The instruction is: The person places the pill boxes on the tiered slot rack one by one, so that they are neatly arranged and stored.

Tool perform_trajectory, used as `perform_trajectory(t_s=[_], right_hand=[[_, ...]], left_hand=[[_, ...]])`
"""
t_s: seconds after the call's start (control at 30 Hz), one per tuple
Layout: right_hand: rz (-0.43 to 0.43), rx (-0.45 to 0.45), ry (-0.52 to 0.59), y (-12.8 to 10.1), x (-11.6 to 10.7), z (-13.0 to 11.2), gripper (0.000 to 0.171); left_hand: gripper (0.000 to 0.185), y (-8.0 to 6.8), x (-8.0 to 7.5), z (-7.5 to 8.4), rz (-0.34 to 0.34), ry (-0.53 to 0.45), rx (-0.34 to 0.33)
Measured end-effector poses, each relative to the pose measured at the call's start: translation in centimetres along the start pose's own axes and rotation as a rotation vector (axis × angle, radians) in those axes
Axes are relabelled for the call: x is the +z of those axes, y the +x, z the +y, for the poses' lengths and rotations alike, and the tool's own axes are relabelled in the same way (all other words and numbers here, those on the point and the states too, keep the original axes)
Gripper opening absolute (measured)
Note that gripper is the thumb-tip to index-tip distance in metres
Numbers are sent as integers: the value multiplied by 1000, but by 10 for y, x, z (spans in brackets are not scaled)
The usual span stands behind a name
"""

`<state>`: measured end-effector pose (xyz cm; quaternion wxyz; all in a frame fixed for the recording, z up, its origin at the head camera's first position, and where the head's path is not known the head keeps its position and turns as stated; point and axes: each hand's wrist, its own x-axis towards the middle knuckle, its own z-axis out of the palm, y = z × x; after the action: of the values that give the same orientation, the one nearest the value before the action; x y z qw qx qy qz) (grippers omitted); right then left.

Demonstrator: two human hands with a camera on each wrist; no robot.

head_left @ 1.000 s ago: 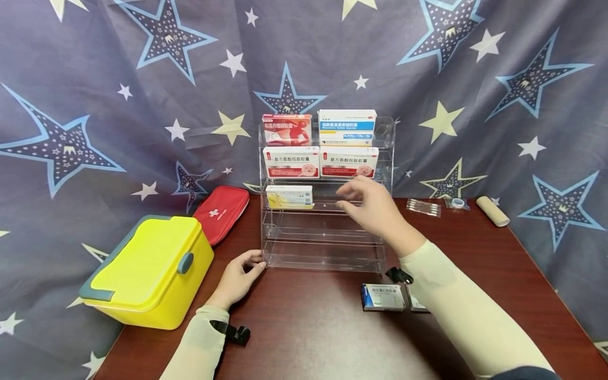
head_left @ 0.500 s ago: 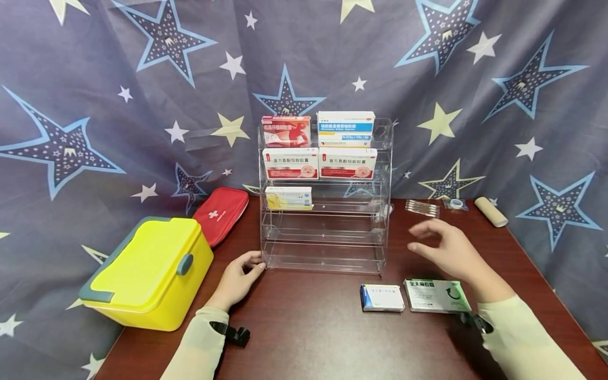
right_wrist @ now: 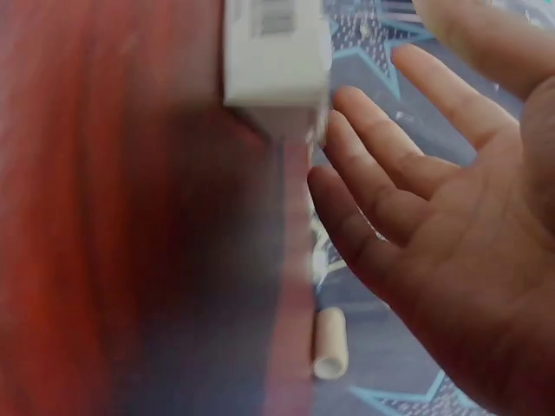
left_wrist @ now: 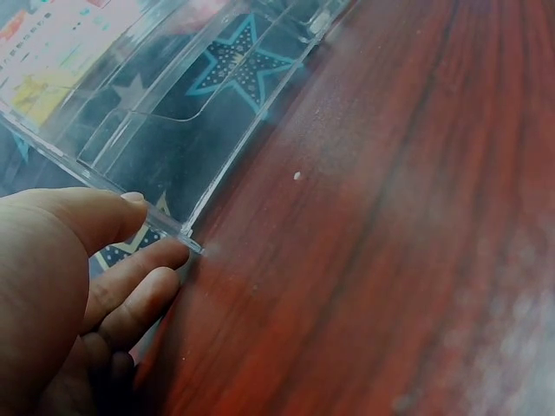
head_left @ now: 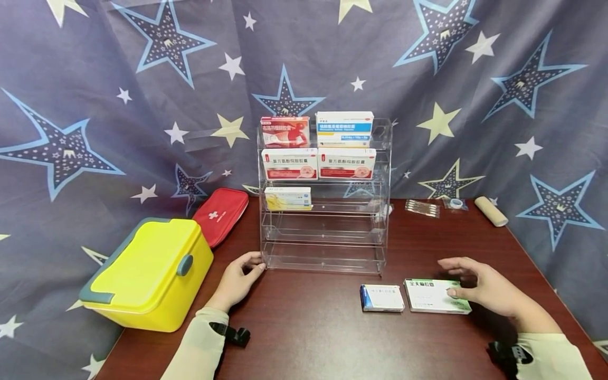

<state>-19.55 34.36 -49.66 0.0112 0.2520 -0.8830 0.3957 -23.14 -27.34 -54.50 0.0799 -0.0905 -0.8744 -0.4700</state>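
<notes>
Over on the left we see the yellow case (head_left: 147,272) and the red pouch (head_left: 221,212) on the bench (head_left: 313,338). Our left hand (head_left: 236,279) rests at the lower left corner of the clear rack (head_left: 325,248), thumb and fingertips touching its edge, nothing gripped. On to the blue-edged box (head_left: 382,297), then the green box (head_left: 436,296) just beside it. Our right hand (head_left: 484,285) hovers at that green box, grip spread, fingertips perhaps just touching it; the blurred wrist view cannot settle it.
</notes>
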Motion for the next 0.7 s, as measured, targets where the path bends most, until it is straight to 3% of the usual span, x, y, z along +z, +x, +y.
perform_trajectory(t_s=[0.33,0.7], right_hand=[[-73,-1,49,-13,1,15,60],[-13,2,-28,-18,-1,21,57]], left_hand=[[28,-1,-1,2,3,5,-4],[28,-1,-2,2,-1,6,-15]])
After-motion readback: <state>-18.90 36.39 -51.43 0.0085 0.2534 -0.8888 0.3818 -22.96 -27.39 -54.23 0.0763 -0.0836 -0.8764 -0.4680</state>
